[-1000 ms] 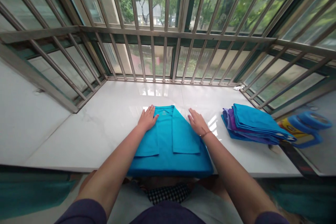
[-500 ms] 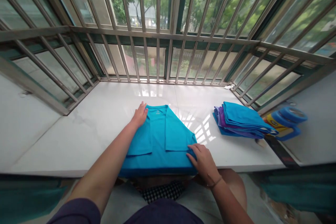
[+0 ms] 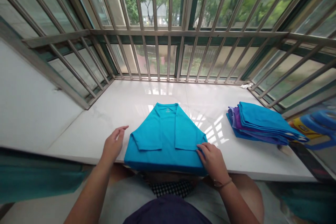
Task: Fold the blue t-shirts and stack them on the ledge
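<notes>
A turquoise T-shirt (image 3: 168, 136) lies face down or up, I cannot tell which, on the white sill. Its collar points to the window, both sleeves are folded inward, and the lower part drops over the front edge. At its right side my right hand (image 3: 213, 157) has thumb and bent fingers closed on the cloth by the sleeve fold. My left hand (image 3: 113, 144) is open just off the shirt's left side, fingers extended and holding nothing.
A stack of folded blue and purple clothes (image 3: 262, 122) sits at the right. Behind it stands a blue and yellow jug (image 3: 315, 127), with a dark flat strip (image 3: 309, 161) nearby. Metal window bars (image 3: 168, 33) enclose the white sill (image 3: 86, 133).
My left hand has left the shirt's collar area and come back toward me on the left. The left sleeve edge now slants outward. My right hand stays at the shirt; the view has shifted.
</notes>
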`<state>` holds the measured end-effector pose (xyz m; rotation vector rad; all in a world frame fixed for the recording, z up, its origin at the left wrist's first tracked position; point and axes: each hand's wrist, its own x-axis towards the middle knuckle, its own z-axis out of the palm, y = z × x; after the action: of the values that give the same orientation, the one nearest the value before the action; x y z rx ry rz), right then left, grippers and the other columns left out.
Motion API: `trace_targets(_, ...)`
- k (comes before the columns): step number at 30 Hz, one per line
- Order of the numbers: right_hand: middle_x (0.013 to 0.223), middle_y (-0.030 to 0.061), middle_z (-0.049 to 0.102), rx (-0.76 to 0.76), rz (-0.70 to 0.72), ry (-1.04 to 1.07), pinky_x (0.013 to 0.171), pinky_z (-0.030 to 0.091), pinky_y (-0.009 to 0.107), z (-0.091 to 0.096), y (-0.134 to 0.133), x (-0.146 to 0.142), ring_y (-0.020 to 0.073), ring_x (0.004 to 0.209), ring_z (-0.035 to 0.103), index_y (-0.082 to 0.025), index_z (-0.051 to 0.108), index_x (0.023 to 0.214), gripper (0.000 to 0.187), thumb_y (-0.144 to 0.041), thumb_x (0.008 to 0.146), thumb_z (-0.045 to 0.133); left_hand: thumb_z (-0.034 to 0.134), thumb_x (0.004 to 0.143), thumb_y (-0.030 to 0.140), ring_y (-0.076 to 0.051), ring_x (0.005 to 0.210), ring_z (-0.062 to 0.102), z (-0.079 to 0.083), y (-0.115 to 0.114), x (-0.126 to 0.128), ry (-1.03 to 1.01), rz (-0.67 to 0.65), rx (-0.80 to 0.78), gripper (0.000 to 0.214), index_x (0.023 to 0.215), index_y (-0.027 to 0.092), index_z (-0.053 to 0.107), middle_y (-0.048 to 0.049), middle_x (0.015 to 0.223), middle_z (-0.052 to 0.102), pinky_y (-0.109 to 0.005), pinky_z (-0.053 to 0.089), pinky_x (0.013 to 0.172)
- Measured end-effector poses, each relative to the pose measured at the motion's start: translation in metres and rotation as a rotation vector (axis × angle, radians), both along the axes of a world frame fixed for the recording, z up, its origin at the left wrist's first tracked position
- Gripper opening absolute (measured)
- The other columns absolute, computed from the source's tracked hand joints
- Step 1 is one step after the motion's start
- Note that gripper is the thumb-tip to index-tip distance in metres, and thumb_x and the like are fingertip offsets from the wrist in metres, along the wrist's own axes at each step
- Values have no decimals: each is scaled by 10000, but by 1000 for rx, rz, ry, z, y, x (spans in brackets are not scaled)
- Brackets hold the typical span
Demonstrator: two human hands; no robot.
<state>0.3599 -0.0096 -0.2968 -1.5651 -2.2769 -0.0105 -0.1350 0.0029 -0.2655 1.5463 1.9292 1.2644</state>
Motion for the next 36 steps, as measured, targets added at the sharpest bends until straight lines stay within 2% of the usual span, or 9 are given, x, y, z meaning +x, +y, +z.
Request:
trace_targets(2, 1191, 137, 740, 15, 9, 23, 928, 515, 463, 5, -4, -11, 320, 1073, 678, -284, 752, 1236, 284, -419, 1079, 558, 588, 1017, 601, -310, 1227, 723, -12, -13, 20, 163, -176, -18, 390, 1214, 327, 783, -54, 1282, 798, -507, 551, 1136)
trace_targets(5, 1235, 132, 730, 2, 79, 28, 977, 497, 461, 14, -8, -43, 315, 1136, 661, -266, 728, 1292, 292, -409, 1070, 604, 652, 1021, 513, -307, 1234, 717, -25, -19, 65, 339, -471, 46, 319, 1237, 319, 785, -68, 1296, 794, -518, 528, 1155)
trace_targets(8, 1239, 129, 726, -42, 114, -12, 953, 479, 441, 20, -6, -82, 306, 1129, 652, -257, 709, 1308, 299, -400, 1049, 665, 669, 1033, 422, -317, 1204, 705, -25, -13, 108, 508, -581, 36, 292, 1278, 294, 763, -92, 1298, 783, -520, 558, 1056)
trace_targets(11, 1138, 103, 729, -81, 63, -61, 862, 452, 410, 21, 2, -108, 295, 1042, 647, -254, 726, 1177, 204, -395, 1031, 708, 666, 1032, 344, -317, 1101, 698, -19, -4, 131, 654, -581, -15, 164, 1105, 267, 790, -98, 1168, 784, -486, 562, 930)
trace_targets(14, 1021, 69, 719, -86, 41, -76, 808, 406, 386, 16, 9, -115, 277, 961, 633, -249, 719, 1018, 117, -362, 1043, 699, 637, 1040, 310, -291, 999, 682, -17, 1, 137, 706, -561, -27, 169, 960, 259, 776, -92, 1035, 753, -442, 538, 863)
trace_targets(20, 958, 39, 709, 17, 93, -6, 820, 352, 376, 6, 6, -115, 247, 915, 606, -255, 706, 993, 128, -312, 1085, 639, 630, 1058, 309, -276, 972, 671, -32, -4, 138, 619, -517, 23, 155, 1063, 257, 776, -84, 1048, 746, -431, 530, 883)
trace_targets(24, 930, 26, 704, 40, 128, -5, 797, 322, 365, 1, 6, -120, 232, 896, 588, -254, 702, 954, 118, -308, 1059, 696, 669, 1041, 274, -267, 947, 665, -38, -7, 145, 638, -472, 58, 122, 1051, 244, 786, -71, 1003, 742, -413, 520, 867)
trace_targets(30, 931, 16, 702, 35, 125, 12, 791, 309, 376, -2, 10, -119, 225, 888, 583, -257, 709, 961, 96, -309, 1037, 737, 664, 1048, 275, -264, 953, 671, -36, -9, 150, 656, -428, 102, 124, 1072, 248, 783, -72, 1022, 750, -404, 511, 861)
trace_targets(36, 950, 25, 704, 3, 125, 5, 797, 315, 372, 3, 8, -120, 232, 903, 587, -252, 713, 975, 116, -348, 1035, 738, 732, 1008, 303, -281, 985, 686, -25, -10, 148, 669, -501, -23, 117, 1100, 244, 774, -72, 1057, 756, -408, 519, 846)
